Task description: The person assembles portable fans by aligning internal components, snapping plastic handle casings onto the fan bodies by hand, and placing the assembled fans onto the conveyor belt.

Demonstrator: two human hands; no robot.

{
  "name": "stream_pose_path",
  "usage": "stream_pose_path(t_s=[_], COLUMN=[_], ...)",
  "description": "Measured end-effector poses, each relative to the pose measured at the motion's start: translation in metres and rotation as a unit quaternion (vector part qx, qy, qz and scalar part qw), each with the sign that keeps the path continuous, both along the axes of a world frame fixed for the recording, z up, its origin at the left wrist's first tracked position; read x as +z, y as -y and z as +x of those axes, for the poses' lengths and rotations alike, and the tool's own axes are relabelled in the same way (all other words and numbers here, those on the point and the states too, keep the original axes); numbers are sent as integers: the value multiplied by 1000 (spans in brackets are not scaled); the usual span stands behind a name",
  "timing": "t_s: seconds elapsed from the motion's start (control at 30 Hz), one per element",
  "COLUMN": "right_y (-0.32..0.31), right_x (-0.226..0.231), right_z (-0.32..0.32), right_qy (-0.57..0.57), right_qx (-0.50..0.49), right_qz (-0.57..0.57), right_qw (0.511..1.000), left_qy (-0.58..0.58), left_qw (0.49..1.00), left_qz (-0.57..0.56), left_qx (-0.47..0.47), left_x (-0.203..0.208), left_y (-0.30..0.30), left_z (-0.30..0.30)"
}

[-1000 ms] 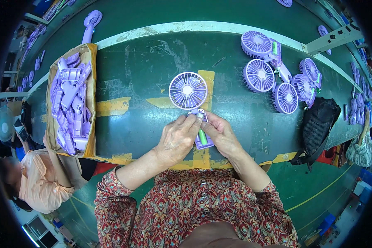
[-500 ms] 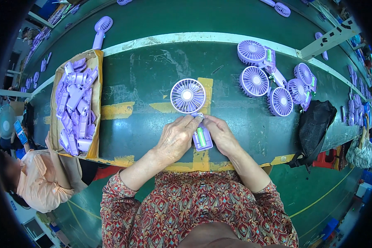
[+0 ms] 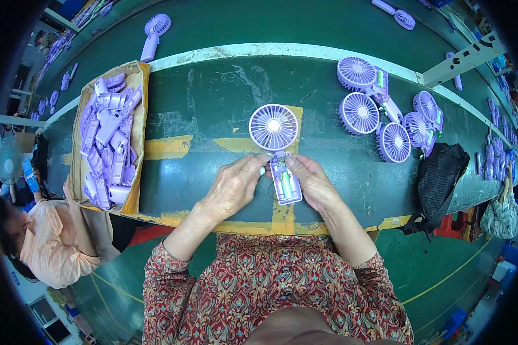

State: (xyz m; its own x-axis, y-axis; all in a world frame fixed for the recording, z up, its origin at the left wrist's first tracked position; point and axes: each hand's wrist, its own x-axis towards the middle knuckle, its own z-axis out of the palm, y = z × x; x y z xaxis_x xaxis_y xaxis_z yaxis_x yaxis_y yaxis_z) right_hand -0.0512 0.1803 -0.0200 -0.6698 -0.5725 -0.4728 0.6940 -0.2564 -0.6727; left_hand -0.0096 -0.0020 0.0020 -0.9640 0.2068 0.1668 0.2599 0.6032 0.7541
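A purple handheld fan [image 3: 274, 127] lies in front of me at the table's near middle, its round grille pointing away. Its handle is open, showing a green battery cell [image 3: 285, 183] and a small circuit part near the neck. My right hand [image 3: 315, 183] grips the handle's right edge, thumb on top near the neck. My left hand [image 3: 235, 185] is beside the neck on the left, fingers pinched together. A small white bit shows at those fingertips, too small to name, and a thin dark wire loops beside the handle.
On the left, a cardboard box [image 3: 139, 121] holds many purple casing pieces [image 3: 110, 123]. Several fans [image 3: 360, 112] with open handles lie at right, near a black mesh bag [image 3: 440, 175]. A white rail [image 3: 230, 52] crosses behind; another person [image 3: 54, 241] sits at left.
My left hand has drawn back slightly left from the fan's neck, exposing more of the open handle. My right hand stays on the handle. The whole view has shifted a little.
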Motion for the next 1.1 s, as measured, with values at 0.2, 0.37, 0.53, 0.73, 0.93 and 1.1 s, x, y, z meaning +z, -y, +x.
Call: stream_pose_path(t_s=[0.2, 0.37, 0.53, 0.73, 0.93, 1.1], right_y=[1, 12, 23, 12, 13, 15], right_x=[-14, -14, -12, -9, -7, -6], right_z=[4, 8, 15, 14, 17, 12], right_qy=[-7, -7, -23, -23, -31, -26], right_qx=[-29, -63, -88, -73, -60, -48], right_qz=[12, -3, 22, 4, 9, -17], right_qw=[999, 998, 996, 997, 998, 998], left_qy=[-58, -85, -108, -66, -199, -80], left_qw=[997, 995, 986, 995, 872, 827], left_qz=[-40, -47, -103, -51, -337, -430], left_qx=[-30, 30, 80, 61, 294, 354], left_x=[-1, -8, -3, 33, 33, -28], left_y=[-1, -13, -23, 12, 165, 278], left_z=[11, 9, 21, 19, -35, -79])
